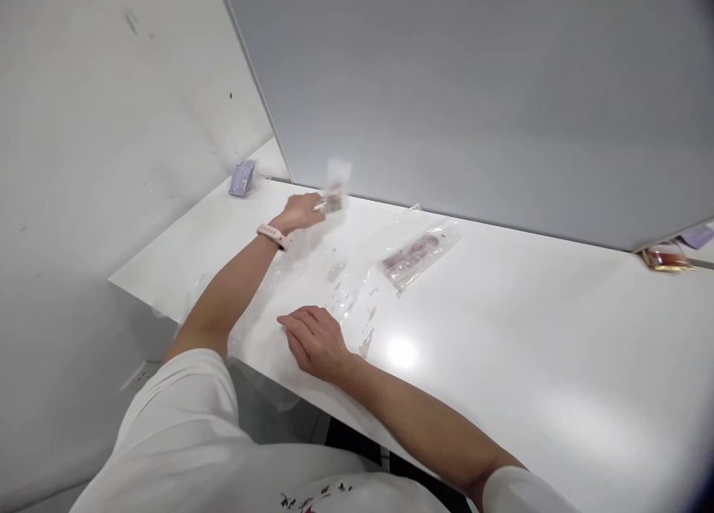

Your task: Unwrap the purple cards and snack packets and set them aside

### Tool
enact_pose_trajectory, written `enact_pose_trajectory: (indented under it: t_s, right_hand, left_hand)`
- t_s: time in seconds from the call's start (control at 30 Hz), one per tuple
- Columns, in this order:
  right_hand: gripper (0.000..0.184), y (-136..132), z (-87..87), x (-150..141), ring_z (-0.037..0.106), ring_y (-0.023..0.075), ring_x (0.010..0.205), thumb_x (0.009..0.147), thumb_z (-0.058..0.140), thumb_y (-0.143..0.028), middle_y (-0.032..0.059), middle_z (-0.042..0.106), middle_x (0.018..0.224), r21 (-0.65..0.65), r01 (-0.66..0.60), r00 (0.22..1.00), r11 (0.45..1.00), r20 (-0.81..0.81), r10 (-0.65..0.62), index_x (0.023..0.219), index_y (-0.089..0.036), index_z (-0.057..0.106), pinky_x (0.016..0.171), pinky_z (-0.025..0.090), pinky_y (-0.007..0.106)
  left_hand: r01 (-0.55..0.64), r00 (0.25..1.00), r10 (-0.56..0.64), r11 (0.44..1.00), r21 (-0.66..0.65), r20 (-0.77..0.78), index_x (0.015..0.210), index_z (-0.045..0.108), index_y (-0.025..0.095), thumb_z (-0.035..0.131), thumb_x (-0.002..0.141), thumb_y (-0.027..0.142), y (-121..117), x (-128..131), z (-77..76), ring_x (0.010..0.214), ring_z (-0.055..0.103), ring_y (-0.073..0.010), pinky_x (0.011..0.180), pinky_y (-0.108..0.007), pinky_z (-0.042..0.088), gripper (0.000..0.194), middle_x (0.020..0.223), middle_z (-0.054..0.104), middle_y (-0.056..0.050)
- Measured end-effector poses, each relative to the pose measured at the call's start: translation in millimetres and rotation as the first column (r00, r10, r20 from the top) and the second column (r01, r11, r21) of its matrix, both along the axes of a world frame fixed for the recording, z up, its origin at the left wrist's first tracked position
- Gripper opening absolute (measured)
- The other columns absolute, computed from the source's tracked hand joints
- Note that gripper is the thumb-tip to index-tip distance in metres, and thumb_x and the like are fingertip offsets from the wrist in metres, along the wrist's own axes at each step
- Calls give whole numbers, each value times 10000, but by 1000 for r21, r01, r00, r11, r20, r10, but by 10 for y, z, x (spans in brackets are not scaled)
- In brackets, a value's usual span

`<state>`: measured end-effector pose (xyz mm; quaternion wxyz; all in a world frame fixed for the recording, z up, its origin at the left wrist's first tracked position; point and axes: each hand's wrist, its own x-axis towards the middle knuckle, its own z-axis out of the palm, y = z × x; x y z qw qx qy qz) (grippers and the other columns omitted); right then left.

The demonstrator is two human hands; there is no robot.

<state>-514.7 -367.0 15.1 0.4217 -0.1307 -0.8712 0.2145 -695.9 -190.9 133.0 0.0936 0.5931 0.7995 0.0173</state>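
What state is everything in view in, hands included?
Left hand: gripping small packet
Small packet: held, blurred
Right hand: fingers bent, palm hidden
Wristband: around left wrist
Long clear bag: lying down, filled; seal unclear
Purple packet: at far left, filled
Red packet: far right, blurred
Loose plastic: crumpled, hanging past near edge
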Motion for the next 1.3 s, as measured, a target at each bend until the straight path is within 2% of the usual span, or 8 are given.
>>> enact_pose_trajectory:
  t_s: [0.23, 0.37, 0.5, 0.63, 0.8, 0.97, 1.1, 1.3]
  right_hand:
    - [215, 14, 48, 24, 603, 203, 802, 928, 455, -134, 54, 683, 821, 83, 9, 1000, 997, -5, -9, 997, -200, 648, 705, 484, 344]
    - [175, -44, -9, -9, 572, 188, 695, 923, 469, -168, 37, 625, 717, 76, 5, 1000, 997, -10, -4, 913, -213, 638, 632, 468, 333]
    - [215, 11, 104, 98, 598, 168, 713, 935, 438, -218, 31, 664, 789, 113, -50, 988, 992, -141, 66, 953, -246, 651, 663, 502, 335]
    - [226, 449, 486, 402, 643, 205, 914, 950, 436, -237, 69, 683, 969, 123, 209, 919, 970, -365, -151, 1067, -258, 629, 812, 520, 400]
    - [312, 1237, 826, 434, 599, 252, 1118, 962, 436, -196, 121, 642, 1187, 191, 405, 888, 894, -316, -335, 1252, -223, 547, 939, 469, 453]
    - [308, 1813, 719, -236, 538, 271, 1168, 974, 407, -220, 127, 595, 1302, 334, 207, 978, 919, -57, -200, 1237, -226, 568, 957, 455, 460]
    - [391, 2219, 530, -1018, 464, 317, 1242, 962, 434, -367, 136, 524, 1406, 161, 116, 967, 980, 206, -149, 1303, -219, 557, 934, 482, 492]
    - [582, 2631, 459, -2307, 361, 326, 1394, 944, 423, -458, 115, 420, 1527, -165, 261, 864, 951, 479, -154, 1491, -260, 414, 1084, 381, 555]
  left_hand:
    - [528, 838, -540, 838, 137, 72, 1403, 470, 192, 471, 858, 159, -315, 1428, -430, 959, 650, -238, 899, -349, 468, 546, 1070, 705, -62]
    - [619, 777, -627, 778, 105, 60, 1454, 412, 165, 450, 878, 163, -301, 1624, -669, 1108, 601, -258, 903, -371, 488, 577, 1270, 626, -117]
    - [658, 734, -670, 741, 133, 106, 1514, 328, 185, 542, 892, 318, -387, 1419, -660, 1378, 428, -286, 1126, -433, 366, 671, 1511, 453, -128]
    - [583, 809, -587, 798, 155, -21, 1580, 197, 180, 562, 916, 454, -665, 1153, -676, 1544, 72, -325, 1241, -535, 95, 805, 1669, 142, -130]
    - [440, 891, -391, 869, 226, -231, 1508, 384, 235, 563, 917, 472, -1101, 446, -762, 1545, 75, -342, 1227, -604, -1, 662, 1657, 210, -108]
    - [36, 967, 34, 963, 269, -252, 1489, 426, 223, 442, 965, 490, -1276, -472, -972, 1547, 68, -339, 1222, -613, 5, 588, 1652, 222, -122]
    - [-335, 937, 347, 928, 161, -48, 1558, 302, 157, 308, 981, 569, -1151, -867, -1129, 1527, 123, -398, 1190, -654, 123, 709, 1641, 220, -186]
    - [-344, 938, 346, 928, 144, 13, 1541, 339, 157, 303, 982, 530, -1022, -952, -1111, 1525, 100, -414, 1185, -677, 79, 673, 1647, 214, -162]
